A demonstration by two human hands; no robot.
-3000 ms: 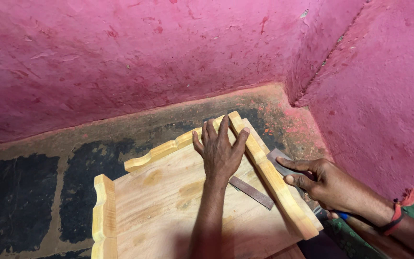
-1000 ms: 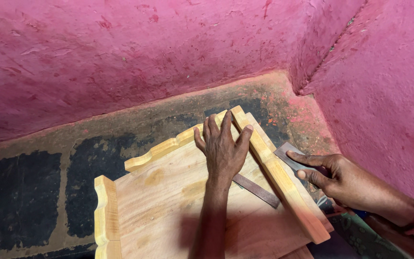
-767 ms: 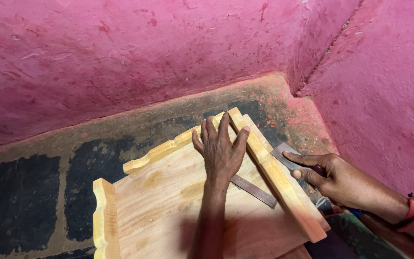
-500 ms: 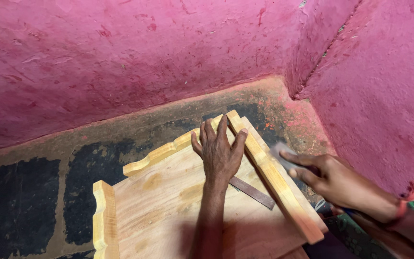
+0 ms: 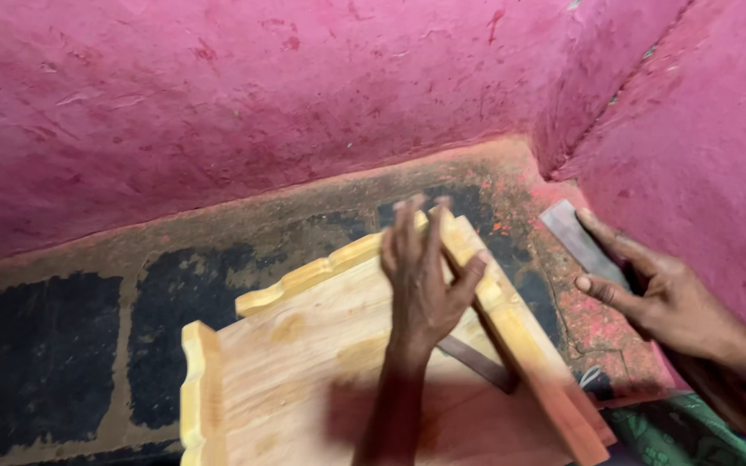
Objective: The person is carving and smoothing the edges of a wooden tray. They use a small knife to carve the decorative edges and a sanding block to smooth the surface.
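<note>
Centre frame, the open left hand [image 5: 425,280] presses flat on a wooden tray [image 5: 304,362]; at right, the right hand [image 5: 662,298] grips a dark flat bar [image 5: 576,237].

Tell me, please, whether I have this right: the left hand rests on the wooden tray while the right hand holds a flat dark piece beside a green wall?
Not quite: the head view shows the wall is pink, not green. The left hand rests on the wooden tray, and the right hand holds the flat dark piece.

Wooden tray [image 5: 304,345] on dark floor [image 5: 62,345]
</note>
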